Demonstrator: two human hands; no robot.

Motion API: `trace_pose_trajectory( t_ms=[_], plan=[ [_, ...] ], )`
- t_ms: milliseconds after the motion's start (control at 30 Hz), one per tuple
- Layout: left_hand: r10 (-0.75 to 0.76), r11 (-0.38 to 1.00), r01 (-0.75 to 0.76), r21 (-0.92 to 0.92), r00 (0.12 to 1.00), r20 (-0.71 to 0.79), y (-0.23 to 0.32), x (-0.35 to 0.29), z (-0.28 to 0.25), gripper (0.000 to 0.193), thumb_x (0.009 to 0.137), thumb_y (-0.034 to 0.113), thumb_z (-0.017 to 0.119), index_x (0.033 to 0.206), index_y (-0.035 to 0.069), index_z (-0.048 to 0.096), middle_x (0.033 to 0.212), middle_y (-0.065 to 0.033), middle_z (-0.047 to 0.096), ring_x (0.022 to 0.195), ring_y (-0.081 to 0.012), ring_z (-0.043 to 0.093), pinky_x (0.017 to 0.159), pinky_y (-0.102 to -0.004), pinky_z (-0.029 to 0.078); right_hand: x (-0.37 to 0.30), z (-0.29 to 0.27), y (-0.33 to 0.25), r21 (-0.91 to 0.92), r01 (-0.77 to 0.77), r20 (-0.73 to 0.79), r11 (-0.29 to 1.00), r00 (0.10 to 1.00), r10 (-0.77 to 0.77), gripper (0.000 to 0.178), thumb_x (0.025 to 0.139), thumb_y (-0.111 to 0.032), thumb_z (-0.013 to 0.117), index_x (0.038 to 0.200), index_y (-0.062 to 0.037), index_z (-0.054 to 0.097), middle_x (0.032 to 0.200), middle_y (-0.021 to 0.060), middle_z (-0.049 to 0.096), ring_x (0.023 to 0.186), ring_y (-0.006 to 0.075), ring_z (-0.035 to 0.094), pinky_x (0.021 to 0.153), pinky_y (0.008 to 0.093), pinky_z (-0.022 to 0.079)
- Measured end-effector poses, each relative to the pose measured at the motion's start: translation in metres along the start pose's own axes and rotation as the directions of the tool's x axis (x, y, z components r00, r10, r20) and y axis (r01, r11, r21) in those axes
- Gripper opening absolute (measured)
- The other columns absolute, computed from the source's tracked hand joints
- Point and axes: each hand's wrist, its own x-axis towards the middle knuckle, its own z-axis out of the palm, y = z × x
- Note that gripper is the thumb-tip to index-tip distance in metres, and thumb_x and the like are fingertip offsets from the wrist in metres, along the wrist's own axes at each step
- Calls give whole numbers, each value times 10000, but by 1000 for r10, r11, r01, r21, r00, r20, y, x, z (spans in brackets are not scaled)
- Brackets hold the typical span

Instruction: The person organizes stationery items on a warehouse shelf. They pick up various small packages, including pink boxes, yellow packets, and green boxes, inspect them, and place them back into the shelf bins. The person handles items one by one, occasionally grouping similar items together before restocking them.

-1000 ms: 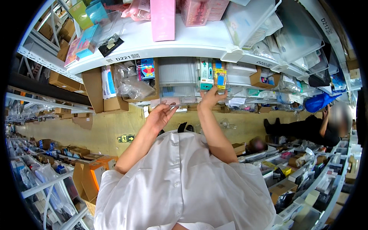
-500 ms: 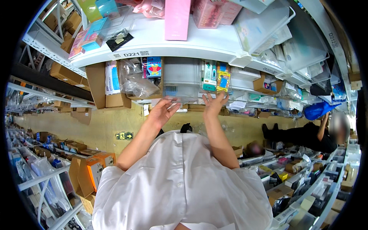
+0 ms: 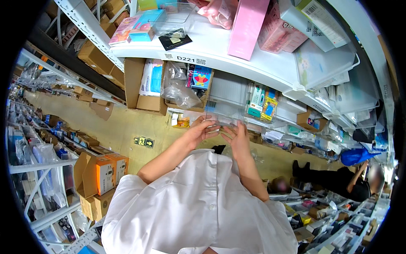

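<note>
At the front of the shelf, a clear plastic bin (image 3: 226,95) shows its bare bottom and see-through walls. My left hand (image 3: 199,132) has its fingers bent at the bin's near edge. Close beside it, my right hand (image 3: 237,137) curls its fingers and thumb at the same edge. Reflections in the clear plastic blur the exact contact. Right of this bin, packs in teal-white (image 3: 256,101) and yellow-blue (image 3: 269,108) stand in another clear bin. To the left, a cardboard box (image 3: 171,99) holds plastic bags and a blue pack with a red shape (image 3: 198,77).
Overhead, a white shelf (image 3: 207,53) carries a tall pink box (image 3: 248,29) and clear bins (image 3: 323,63). An open carton (image 3: 135,91) stands at left. Behind me are orange boxes (image 3: 105,173) and racks. A person (image 3: 338,180) with a blue bag is at right.
My hands have come closer together, and their fingers have curled at the clear bin's near edge. The view has shifted, so the shelf sits farther right and tilted.
</note>
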Motion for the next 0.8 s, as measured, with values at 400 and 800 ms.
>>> trace_pose_trajectory(
  t_ms=[400, 800],
  plan=[
    [297, 294, -163, 942, 952, 72, 27, -73, -23, 643, 958, 243, 818, 1514, 26, 577, 1269, -158, 726, 1003, -276, 774, 840, -379, 624, 14, -39, 35, 56, -178, 109, 982, 979, 171, 388, 1040, -134, 697, 1364, -27, 511, 1168, 164, 651, 1025, 337, 723, 973, 528, 646],
    [701, -492, 135, 860, 647, 299, 78, -57, -24, 373, 972, 146, 766, 1326, 108, 658, 1187, -93, 696, 845, -315, 757, 684, -422, 607, 11, -25, 17, 41, -120, 99, 992, 988, 115, 423, 1066, -271, 697, 1341, -3, 519, 1132, 184, 653, 971, 326, 730, 916, 483, 654]
  ],
)
